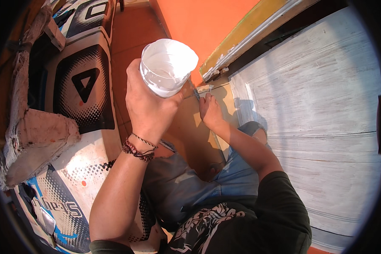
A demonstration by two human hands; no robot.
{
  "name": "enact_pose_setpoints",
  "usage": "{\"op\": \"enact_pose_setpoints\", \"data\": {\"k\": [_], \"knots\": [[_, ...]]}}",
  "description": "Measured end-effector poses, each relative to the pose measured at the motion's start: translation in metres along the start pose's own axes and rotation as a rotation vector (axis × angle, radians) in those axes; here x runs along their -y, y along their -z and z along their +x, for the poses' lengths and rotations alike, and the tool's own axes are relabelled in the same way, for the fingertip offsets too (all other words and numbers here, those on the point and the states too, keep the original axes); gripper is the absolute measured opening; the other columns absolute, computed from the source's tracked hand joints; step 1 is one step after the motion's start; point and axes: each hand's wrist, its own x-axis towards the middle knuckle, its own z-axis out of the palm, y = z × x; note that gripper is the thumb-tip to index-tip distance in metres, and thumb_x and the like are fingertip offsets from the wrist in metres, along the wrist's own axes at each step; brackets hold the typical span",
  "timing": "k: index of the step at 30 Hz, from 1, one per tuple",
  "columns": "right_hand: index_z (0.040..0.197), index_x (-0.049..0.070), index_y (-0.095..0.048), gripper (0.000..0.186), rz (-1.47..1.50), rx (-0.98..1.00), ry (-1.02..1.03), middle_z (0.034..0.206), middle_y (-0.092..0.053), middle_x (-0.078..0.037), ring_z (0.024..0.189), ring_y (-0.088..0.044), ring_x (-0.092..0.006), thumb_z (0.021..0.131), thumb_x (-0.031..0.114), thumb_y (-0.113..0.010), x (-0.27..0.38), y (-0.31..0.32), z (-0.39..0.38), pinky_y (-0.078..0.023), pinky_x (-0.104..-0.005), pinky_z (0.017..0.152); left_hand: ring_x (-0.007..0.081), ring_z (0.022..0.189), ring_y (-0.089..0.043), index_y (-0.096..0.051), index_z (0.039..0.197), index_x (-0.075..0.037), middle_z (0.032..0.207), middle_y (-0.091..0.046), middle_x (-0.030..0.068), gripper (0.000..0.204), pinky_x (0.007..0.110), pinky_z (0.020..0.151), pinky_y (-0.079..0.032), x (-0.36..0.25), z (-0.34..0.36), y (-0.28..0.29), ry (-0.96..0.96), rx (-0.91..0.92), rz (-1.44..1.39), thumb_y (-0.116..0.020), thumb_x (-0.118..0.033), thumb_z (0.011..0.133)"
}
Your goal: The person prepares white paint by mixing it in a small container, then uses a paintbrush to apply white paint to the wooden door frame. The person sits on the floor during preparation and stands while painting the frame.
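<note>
My left hand (150, 106) is raised and wrapped round a clear plastic cup (168, 70) streaked with white paint. White coats much of its inner wall and its base. Lower and to the right, my right hand (211, 108) is closed, with its fingers curled over near the tiled floor. A small whitish tip (210, 88) shows just past those fingers; what they hold is mostly hidden. Close by on the right stands a panelled wooden door (309, 101), brushed with thin, streaky white paint.
On the left lie white boards with black dotted patterns (84, 84) beside a rough wooden support (38, 139). Ahead rise an orange wall (199, 25) and a yellow-and-white frame edge (237, 40). Orange-tan floor tiles (190, 131) run between my legs in jeans (237, 173).
</note>
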Motion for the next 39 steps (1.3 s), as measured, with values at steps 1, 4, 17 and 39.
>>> {"op": "enact_pose_setpoints", "data": {"k": [1, 4, 17, 39], "knots": [[0.103, 0.000, -0.057, 0.015, 0.033, 0.018, -0.013, 0.106, -0.052, -0.021, 0.098, -0.054, -0.0389, 0.089, 0.006, -0.054, 0.004, 0.000, -0.003, -0.048, -0.0491, 0.083, 0.0379, 0.108, -0.065, -0.044, 0.130, -0.002, 0.117, -0.062, 0.0198, 0.081, 0.043, 0.091, -0.053, 0.000, 0.000, 0.000, 0.006, -0.003, -0.003, -0.089, -0.012, 0.063], [0.107, 0.000, -0.058, 0.019, 0.184, -0.145, -0.021, 0.108, -0.052, -0.022, 0.101, -0.054, -0.0405, 0.089, 0.006, -0.055, 0.010, 0.008, 0.000, -0.048, -0.0500, 0.085, 0.0382, 0.109, -0.065, -0.044, 0.130, -0.001, 0.117, -0.062, 0.0198, 0.082, 0.044, 0.091, -0.053, 0.000, 0.000, 0.001, 0.011, -0.008, -0.003, -0.090, -0.013, 0.063], [0.109, 0.001, -0.059, 0.022, 0.263, -0.307, -0.085, 0.112, -0.051, -0.023, 0.104, -0.053, -0.0425, 0.088, 0.003, -0.057, 0.010, 0.012, 0.006, -0.047, -0.0512, 0.090, 0.0385, 0.108, -0.065, -0.044, 0.130, -0.001, 0.117, -0.062, 0.0208, 0.082, 0.044, 0.091, -0.053, -0.001, -0.001, 0.000, -0.022, -0.018, 0.022, -0.089, -0.012, 0.063], [0.104, 0.000, -0.059, 0.020, 0.238, -0.090, -0.079, 0.108, -0.052, -0.024, 0.101, -0.055, -0.0444, 0.084, 0.001, -0.060, -0.006, -0.001, 0.023, -0.049, -0.0544, 0.085, 0.0376, 0.107, -0.066, -0.044, 0.130, 0.000, 0.117, -0.063, 0.0206, 0.082, 0.043, 0.088, -0.055, -0.002, 0.000, 0.000, -0.011, -0.019, 0.025, -0.092, -0.017, 0.065]]}}
